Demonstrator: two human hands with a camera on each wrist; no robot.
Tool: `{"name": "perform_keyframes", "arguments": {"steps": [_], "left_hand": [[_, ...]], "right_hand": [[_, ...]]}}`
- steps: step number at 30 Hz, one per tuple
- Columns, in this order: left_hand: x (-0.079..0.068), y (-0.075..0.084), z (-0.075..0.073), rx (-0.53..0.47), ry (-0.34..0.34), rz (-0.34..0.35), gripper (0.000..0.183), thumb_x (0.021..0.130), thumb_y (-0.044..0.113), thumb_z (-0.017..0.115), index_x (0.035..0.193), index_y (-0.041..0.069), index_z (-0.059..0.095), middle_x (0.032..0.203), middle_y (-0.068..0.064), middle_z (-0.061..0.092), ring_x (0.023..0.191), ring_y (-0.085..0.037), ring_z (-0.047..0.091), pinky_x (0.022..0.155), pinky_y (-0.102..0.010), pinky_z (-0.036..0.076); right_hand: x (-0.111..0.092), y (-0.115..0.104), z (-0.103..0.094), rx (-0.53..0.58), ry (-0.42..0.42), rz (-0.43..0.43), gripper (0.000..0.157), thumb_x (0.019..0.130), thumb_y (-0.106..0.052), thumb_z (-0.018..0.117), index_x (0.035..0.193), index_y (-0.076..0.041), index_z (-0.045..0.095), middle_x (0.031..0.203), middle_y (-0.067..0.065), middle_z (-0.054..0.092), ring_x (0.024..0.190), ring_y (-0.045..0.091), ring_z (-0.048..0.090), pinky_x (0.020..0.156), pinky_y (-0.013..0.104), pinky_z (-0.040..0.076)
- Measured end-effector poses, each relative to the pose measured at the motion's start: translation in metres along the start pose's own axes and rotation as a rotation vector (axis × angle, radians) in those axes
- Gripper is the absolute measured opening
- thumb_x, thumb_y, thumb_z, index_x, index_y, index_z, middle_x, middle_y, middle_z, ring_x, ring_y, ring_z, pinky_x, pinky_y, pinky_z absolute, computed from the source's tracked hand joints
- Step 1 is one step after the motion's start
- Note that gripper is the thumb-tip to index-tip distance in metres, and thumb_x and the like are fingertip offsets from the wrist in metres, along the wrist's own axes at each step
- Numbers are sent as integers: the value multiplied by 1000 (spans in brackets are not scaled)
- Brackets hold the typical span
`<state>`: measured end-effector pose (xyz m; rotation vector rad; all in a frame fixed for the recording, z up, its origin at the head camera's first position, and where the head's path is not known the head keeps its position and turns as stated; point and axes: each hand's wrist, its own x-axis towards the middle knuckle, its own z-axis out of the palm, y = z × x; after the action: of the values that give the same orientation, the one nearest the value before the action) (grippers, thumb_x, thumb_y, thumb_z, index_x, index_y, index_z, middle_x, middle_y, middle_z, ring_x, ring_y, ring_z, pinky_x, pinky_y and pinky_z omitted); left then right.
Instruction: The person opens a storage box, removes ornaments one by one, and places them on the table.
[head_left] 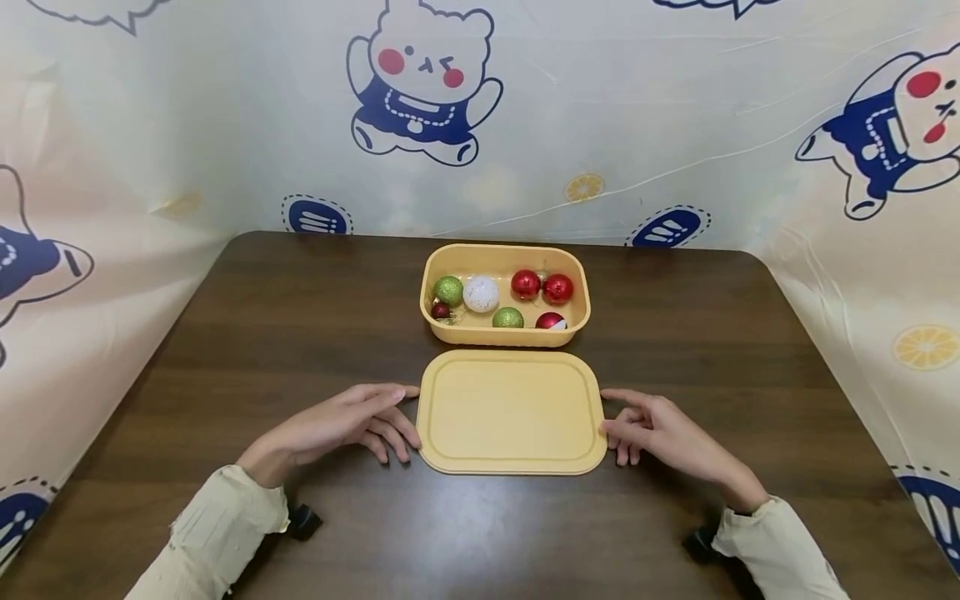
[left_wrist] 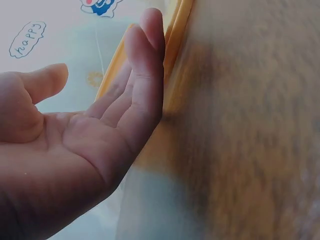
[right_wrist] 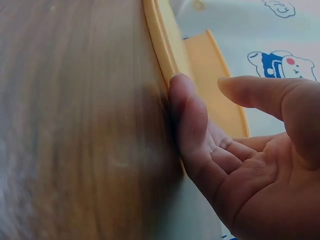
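Cuffs: two cream-coloured fabric sleeves (head_left: 217, 533) reach in from the lower corners, a small black block (head_left: 304, 522) beside the left one and another black block (head_left: 701, 544) beside the right.
Left hand: the person's left hand (head_left: 345, 425) is loosely spread, fingertips at the left edge of the lid — it grips nothing.
Right hand: the person's right hand (head_left: 663, 437) is likewise relaxed, fingertips at the lid's right edge, thumb standing apart in the right wrist view.
Lid: a pale-yellow, flat, rounded-rectangular lid (head_left: 512, 412) lies between the hands, in front of the box.
Box: a yellow, rounded-rectangular open box (head_left: 502, 337) sits just beyond the lid.
Baubles: inside are two glittery green balls (head_left: 448, 290), a speckled white ball (head_left: 481, 293), three shiny red balls (head_left: 558, 288) — one partly hidden by the front wall — and a small dark-red ball (head_left: 441, 310).
Table: the dark-brown, wood-grained table (head_left: 337, 292) carries everything.
Backdrop: a pale cloth (head_left: 600, 83) printed with bears hangs behind.
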<state>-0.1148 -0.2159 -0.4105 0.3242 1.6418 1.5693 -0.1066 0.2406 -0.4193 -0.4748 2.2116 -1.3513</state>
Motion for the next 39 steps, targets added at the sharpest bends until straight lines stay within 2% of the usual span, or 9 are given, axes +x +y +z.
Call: {"name": "perform_keyframes", "arguments": {"steps": [6,13,18,24,28,34,39], "left_hand": [[-1,0,-1,9,3,2,61,109,39,36,154,-2,24,116,-27,66,98,-37,69,75,-36,59],[0,5,-2,36,83,15,54,110,34,37,152,2,33,113,-26,68,92,-34,70,70,-35,59],[-1,10,-5,103,163,65,50,109,33,41,148,1,41,109,-24,69,88,-34,71,69,-38,60],[-3,17,-6,163,235,139,49,107,33,45,144,0,44,111,-30,66,89,-38,70,71,-44,60],[-4,24,-8,229,294,167,46,108,29,46,143,-2,45,110,-31,65,89,-36,70,74,-42,60],[-5,40,-12,332,403,165,44,107,27,49,141,0,46,112,-29,65,90,-34,71,76,-37,60],[-2,60,-21,361,418,193,43,106,29,49,141,3,47,114,-28,63,91,-33,71,74,-40,60]], "right_hand": [[-1,0,0,-17,42,-21,52,101,-19,61,142,7,42,84,13,69,66,27,68,58,35,58],[-2,-5,-1,-93,171,-75,31,100,-22,62,125,-3,63,82,12,68,63,25,66,56,35,57],[0,-14,-7,-155,254,-99,25,99,-21,64,119,-6,67,82,10,68,65,24,66,57,36,57],[4,-26,-17,-316,316,-138,22,98,-20,65,117,-8,69,81,5,70,70,22,68,61,31,57],[12,-38,-27,-399,338,-173,21,99,-22,65,116,-12,69,85,4,71,73,24,67,63,30,56],[28,-57,-40,-462,348,-197,22,100,-26,64,117,-14,69,106,3,72,87,17,69,75,36,59],[44,-72,-47,-466,362,-215,25,100,-26,63,119,-11,69,111,6,71,93,18,67,81,43,58]]}}
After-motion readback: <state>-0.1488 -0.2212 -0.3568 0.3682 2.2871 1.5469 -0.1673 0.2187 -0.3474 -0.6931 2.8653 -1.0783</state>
